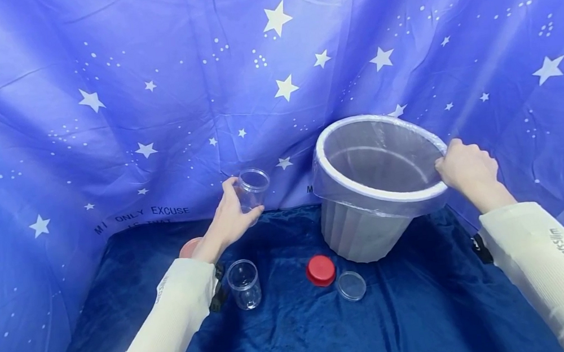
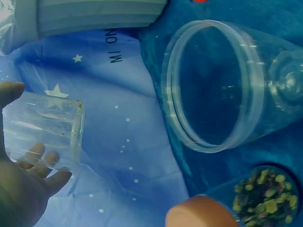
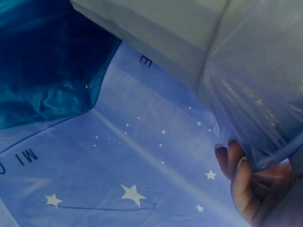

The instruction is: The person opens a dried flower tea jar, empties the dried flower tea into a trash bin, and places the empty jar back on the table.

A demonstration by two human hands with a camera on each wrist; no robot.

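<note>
My left hand (image 1: 230, 218) holds a clear plastic jar (image 1: 253, 185) above the far edge of the cloth, thumb on one side and fingers on the other. In the left wrist view, small specks cling to the jar's base. On the right, a pale ribbed trash bin (image 1: 358, 231) stands lined with a clear plastic bag (image 1: 384, 203). My right hand (image 1: 467, 172) grips its rim; the right wrist view shows fingers curled at the bag's edge. A second clear jar (image 1: 244, 286), without a lid, stands upright near my left wrist.
A red lid (image 1: 320, 270) and a clear lid (image 1: 351, 286) lie before the bin. Beyond my left forearm, a pinkish lid (image 1: 190, 247) is partly hidden. The left wrist view shows a jar of yellow and dark pieces (image 2: 267, 196). A starry curtain (image 1: 192, 94) rises behind the blue cloth.
</note>
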